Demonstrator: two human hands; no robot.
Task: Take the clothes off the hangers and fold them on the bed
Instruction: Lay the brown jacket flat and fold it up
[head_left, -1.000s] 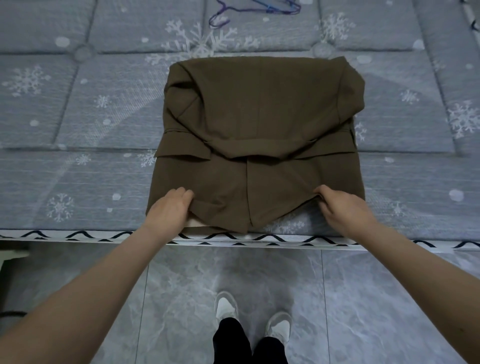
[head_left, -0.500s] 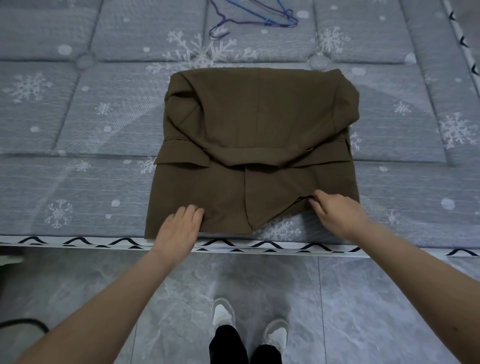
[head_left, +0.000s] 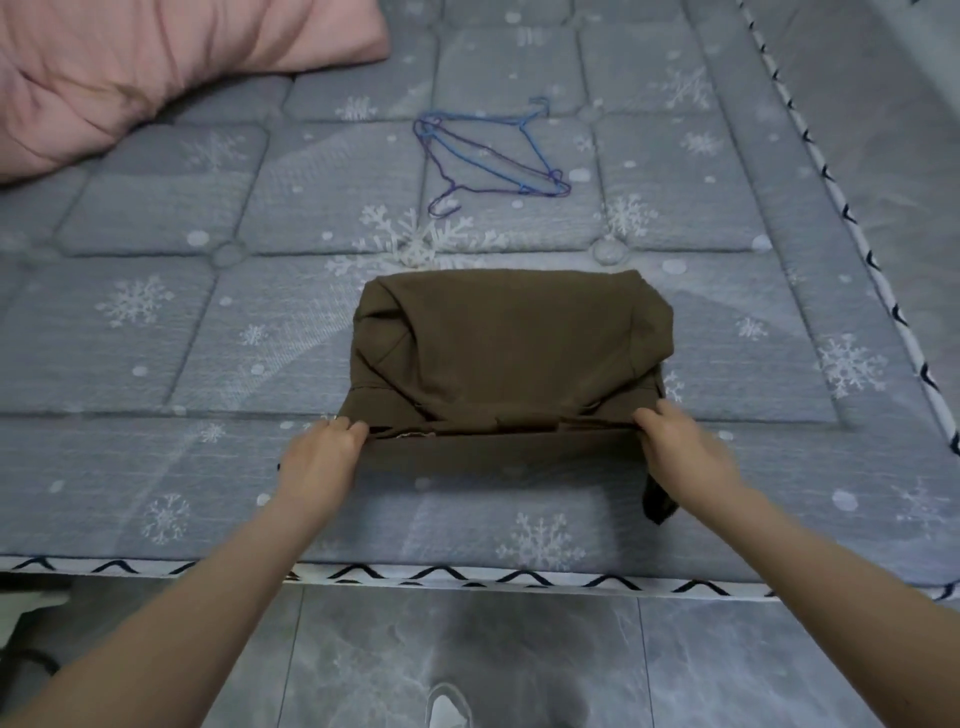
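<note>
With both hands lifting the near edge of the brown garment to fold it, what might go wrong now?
1. A dark flap hangs loose below the right hand; it may stick out of the finished fold.
2. The left hand and right hand pinch only the edge of the brown garment, so the bulky layers beneath could shift and the fold land crooked.
</note>
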